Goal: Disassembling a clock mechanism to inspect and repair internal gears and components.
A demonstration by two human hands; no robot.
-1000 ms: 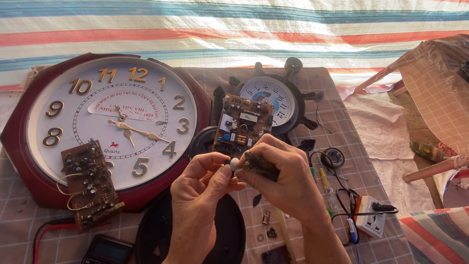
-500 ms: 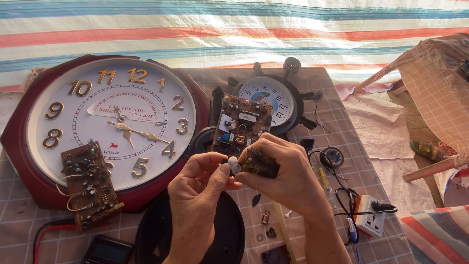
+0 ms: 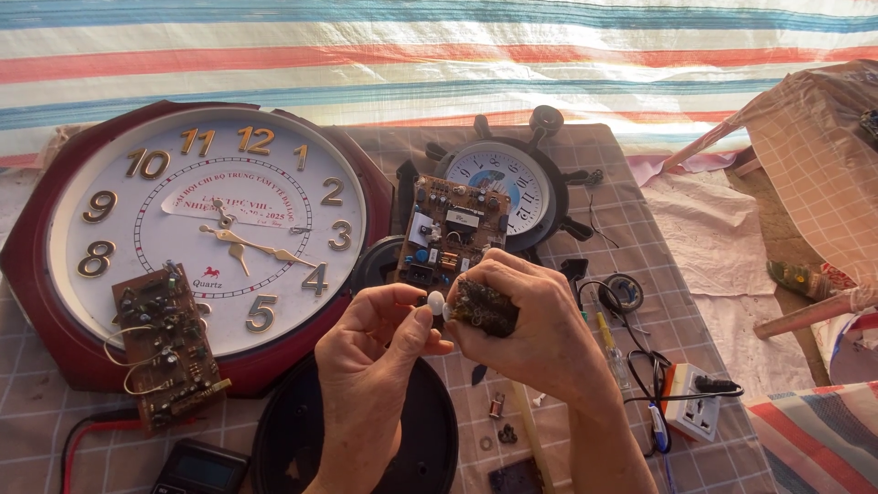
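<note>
Landmark: the big round wall clock (image 3: 197, 229) with the dark red frame; every place below is told from it.
Right hand: my right hand (image 3: 535, 334) is off the clock's lower right edge, fingers curled tight around a small dark clock mechanism (image 3: 483, 308), so it is fully closed on it.
Left hand: my left hand (image 3: 380, 343) sits between the clock and my right hand, thumb and forefinger pinched shut on a small white round part (image 3: 435, 303) that touches the mechanism's left end.
Doing it well: I judge the part wants a straight, light push; I should keep the mechanism steady and not squeeze its body.
Behind my hands: a brown circuit board (image 3: 453, 229) stands just right of the clock, against a small ship-wheel clock (image 3: 503, 183).
On the clock: a second circuit board (image 3: 165, 343) lies over its lower left.
Below the clock: a black round disc (image 3: 293, 439) lies under my left wrist.
Far right of the clock: a white power socket (image 3: 692, 412) with a black cord.
</note>
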